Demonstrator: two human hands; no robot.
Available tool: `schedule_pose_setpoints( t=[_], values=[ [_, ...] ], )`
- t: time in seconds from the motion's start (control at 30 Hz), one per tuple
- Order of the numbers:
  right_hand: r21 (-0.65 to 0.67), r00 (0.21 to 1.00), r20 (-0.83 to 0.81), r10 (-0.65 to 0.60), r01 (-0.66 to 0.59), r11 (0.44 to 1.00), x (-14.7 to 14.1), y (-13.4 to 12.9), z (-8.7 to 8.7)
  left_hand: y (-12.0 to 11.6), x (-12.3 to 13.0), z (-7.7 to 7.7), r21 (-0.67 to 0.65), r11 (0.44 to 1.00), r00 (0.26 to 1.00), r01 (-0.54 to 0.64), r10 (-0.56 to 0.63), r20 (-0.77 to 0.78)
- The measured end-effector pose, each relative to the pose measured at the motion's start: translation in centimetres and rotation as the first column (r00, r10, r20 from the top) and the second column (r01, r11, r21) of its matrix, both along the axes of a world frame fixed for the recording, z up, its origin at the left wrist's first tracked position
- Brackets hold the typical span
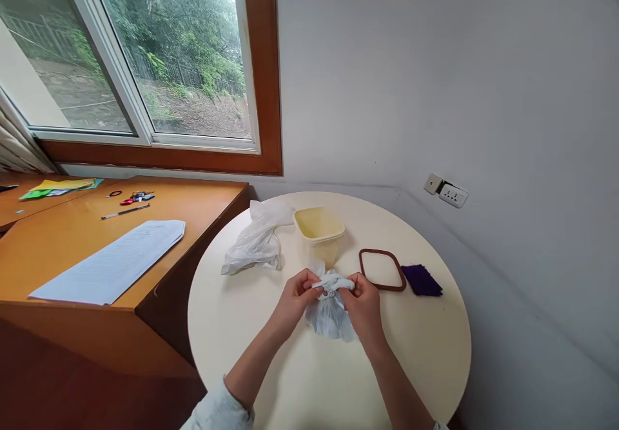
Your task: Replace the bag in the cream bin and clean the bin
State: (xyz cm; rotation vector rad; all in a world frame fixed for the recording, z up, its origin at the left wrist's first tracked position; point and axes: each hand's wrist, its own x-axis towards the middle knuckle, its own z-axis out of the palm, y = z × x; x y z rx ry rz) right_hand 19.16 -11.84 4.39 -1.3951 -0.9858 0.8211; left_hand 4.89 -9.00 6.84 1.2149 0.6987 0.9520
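Over the round cream table, a thin white plastic bag is gathered between my hands, its upper part twisted or knotted. My left hand pinches the left end of the twist. On the other side, my right hand grips the right end, fingers closed. The bag's lower part fans out below the knot, and what it contains, if anything, cannot be made out. Just behind stands a pale yellow square plastic tub without a lid. A brown square frame lies right of my right hand.
A crumpled white plastic bag lies at the table's back left. Dark purple folded cloth touches the frame's right side. A wooden desk at left bears papers, a pen and keys. The wall has a socket.
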Motion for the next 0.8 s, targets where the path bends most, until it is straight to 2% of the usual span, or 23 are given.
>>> schedule_pose_setpoints(
  t=[0.17, 0.27, 0.4, 0.5, 0.63, 0.8],
  values=[
    [0.04, 0.974, 0.219, -0.059, 0.052, 0.998, 0.1, -0.2, 0.2, 0.0, 0.0, 1.1, -0.005, 0.994, 0.984, 0.111, -0.111, -0.137],
    [0.027, 0.961, 0.277, -0.006, -0.002, 1.0, 0.5, -0.4, 0.4, 0.3, 0.1, 1.1, 0.028, 1.0, 0.985, 0.012, -0.007, -0.17],
    [0.051, 0.935, 0.345, 0.087, -0.111, 0.993, 1.3, -0.6, 0.2, 0.5, -0.1, 0.8, 0.037, 0.991, 0.988, -0.125, 0.128, -0.088],
    [0.014, 0.949, 0.27, 0.163, -0.173, 0.985, 2.0, -0.7, -0.2, 0.5, -0.5, 0.8, 0.002, 0.989, 0.988, -0.146, 0.146, -0.04],
    [-0.027, 0.962, 0.088, 0.26, -0.258, 0.966, 2.6, -0.7, -0.4, 0.5, -1.0, 0.9, 0.03, 0.99, 0.99, -0.14, 0.14, -0.01],
    [-0.015, 0.962, 0.001, 0.274, -0.274, 0.962, 2.9, -0.9, 0.6, 0.3, -1.3, 1.4, -0.005, 0.993, 0.993, -0.115, 0.115, -0.013]
  ],
)
